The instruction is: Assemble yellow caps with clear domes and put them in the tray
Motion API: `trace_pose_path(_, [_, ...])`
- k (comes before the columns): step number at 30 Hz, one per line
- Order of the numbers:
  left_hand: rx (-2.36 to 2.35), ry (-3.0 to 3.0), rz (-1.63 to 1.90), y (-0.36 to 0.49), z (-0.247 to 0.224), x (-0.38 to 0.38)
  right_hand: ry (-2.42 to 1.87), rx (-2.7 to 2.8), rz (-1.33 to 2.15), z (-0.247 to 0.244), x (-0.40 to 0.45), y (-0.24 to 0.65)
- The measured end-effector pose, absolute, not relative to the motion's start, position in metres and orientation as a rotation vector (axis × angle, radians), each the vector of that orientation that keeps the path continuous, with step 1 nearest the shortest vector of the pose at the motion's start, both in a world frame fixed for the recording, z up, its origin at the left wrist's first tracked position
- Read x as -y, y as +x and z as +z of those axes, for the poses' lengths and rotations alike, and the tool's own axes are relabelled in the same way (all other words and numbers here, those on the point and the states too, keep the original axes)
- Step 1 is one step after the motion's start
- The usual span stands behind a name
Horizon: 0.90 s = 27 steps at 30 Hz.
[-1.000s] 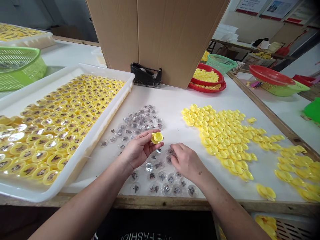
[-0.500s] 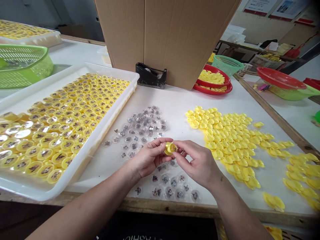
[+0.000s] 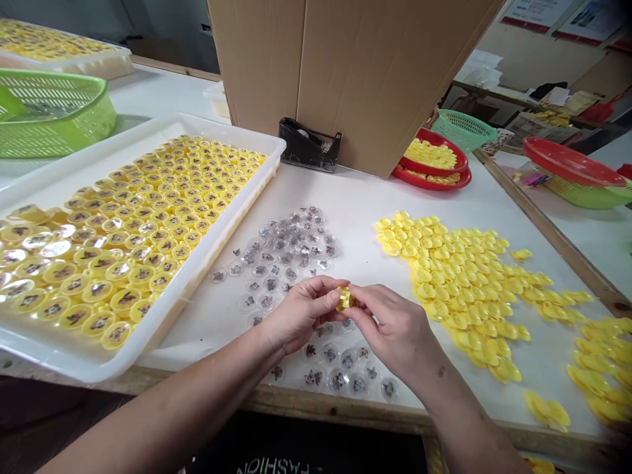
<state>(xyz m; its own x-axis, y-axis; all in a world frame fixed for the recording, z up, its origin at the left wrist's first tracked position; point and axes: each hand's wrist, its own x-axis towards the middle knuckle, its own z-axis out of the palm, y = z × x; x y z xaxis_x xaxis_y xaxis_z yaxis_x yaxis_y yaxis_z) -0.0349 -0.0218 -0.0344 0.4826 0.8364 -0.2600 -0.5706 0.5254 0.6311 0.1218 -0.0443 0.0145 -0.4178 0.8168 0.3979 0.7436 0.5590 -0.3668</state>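
Observation:
A small yellow plastic piece (image 3: 345, 299) is pinched between my two hands above the middle of the table. My left hand (image 3: 309, 313) grips it from the left with thumb and fingers. From the right, the closed fingertips of my right hand (image 3: 385, 319) press on its other side and partly cover it. Below and beyond the hands lie clear round discs with printed pictures (image 3: 291, 243). To the right spreads a heap of yellow cup-like pieces (image 3: 459, 276). Yellow pieces topped with picture discs (image 3: 162, 217) fill much of the white tray (image 3: 237, 227) at left.
A large cardboard box (image 3: 345, 79) stands at the back, with a black tape dispenser (image 3: 310, 146) before it. Red plates (image 3: 461, 178) of yellow pieces sit beside the box. A green basket (image 3: 89, 115) is at far left. The table's wooden edge (image 3: 336, 408) runs nearest me.
The view has shifted slightly, so the table things appear a little to the right. Both hands keep their hold on the yellow piece, which is turned a little and more covered by fingers.

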Motion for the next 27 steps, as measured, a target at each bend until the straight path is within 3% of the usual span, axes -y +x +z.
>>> trace_pose_path(7, [-0.580,0.656,0.946,-0.034,-0.028,0.024,-1.322,2.092,0.073,0.000,0.048,0.109])
trace_pose_path(11, [-0.695,0.869,0.948,-0.035,-0.024,0.023,-1.335,1.935,0.378,-0.003,0.044,0.118])
trace_pose_path(17, [-0.907,1.151,1.045,-0.035,-0.025,0.026,-1.281,1.585,1.101,-0.011,0.037,0.134])
trace_pose_path(27, [-1.062,1.346,0.951,-0.032,-0.030,0.030,-1.291,1.497,1.136,-0.021,0.044,0.130])
